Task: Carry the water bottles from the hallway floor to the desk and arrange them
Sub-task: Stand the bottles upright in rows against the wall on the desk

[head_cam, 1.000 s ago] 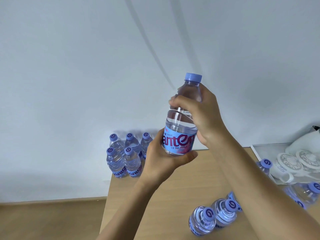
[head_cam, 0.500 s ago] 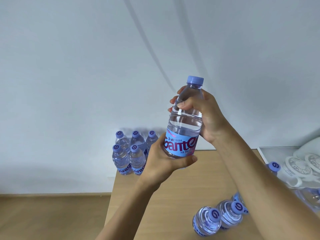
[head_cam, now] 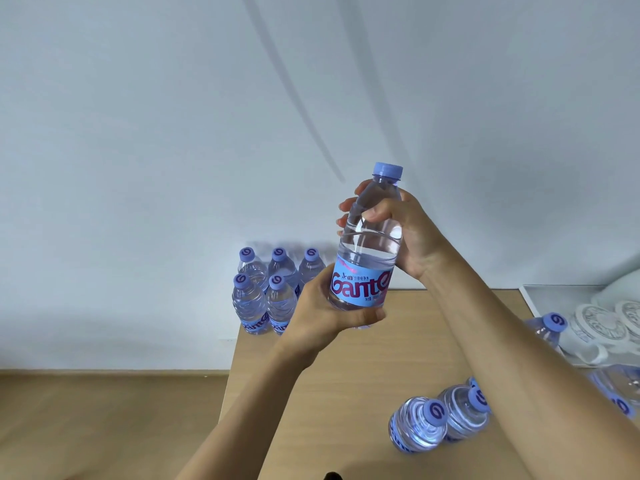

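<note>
While the left hand [head_cam: 325,313] cups the base of an upright bottle [head_cam: 367,251] and the right hand [head_cam: 401,230] wraps its shoulder, it hangs above the counter [head_cam: 398,341]; arranging seems underway; next, lowering it beside the standing group [head_cam: 273,289] needs a level descent.

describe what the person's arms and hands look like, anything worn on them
Both forearms are bare right to the bottom of the frame, with no sleeves showing. The left hand and right hand wear no gloves, and no rings, watch or bracelet can be seen.
</note>
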`<action>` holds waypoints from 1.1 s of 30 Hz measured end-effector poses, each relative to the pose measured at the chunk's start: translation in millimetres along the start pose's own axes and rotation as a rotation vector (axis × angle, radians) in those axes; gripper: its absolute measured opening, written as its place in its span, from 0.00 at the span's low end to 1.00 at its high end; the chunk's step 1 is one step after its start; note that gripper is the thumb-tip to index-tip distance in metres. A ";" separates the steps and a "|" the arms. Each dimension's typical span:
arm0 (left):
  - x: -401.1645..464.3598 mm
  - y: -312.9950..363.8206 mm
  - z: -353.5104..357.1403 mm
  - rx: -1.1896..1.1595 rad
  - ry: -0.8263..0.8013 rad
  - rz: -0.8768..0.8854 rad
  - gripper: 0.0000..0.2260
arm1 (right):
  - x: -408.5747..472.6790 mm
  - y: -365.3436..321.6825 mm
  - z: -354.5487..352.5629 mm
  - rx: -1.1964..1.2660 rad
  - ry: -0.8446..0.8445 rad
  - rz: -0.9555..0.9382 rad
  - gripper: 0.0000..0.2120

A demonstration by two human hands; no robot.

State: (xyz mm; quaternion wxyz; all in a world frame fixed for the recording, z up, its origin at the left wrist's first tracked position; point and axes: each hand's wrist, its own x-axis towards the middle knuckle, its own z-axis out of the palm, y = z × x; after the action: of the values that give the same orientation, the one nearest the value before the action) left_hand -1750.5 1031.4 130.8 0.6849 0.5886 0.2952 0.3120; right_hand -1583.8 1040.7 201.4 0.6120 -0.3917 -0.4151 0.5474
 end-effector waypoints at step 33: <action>-5.6 -102.1 -44.9 0.168 0.184 -0.214 0.25 | 5.5 112.1 2.0 -0.117 0.141 0.332 0.09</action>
State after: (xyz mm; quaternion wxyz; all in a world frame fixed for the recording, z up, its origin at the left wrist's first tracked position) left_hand -1780.5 1043.5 23.9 0.6327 0.5778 0.4427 0.2642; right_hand -1624.0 1056.8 97.8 0.5169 -0.5273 -0.3319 0.5871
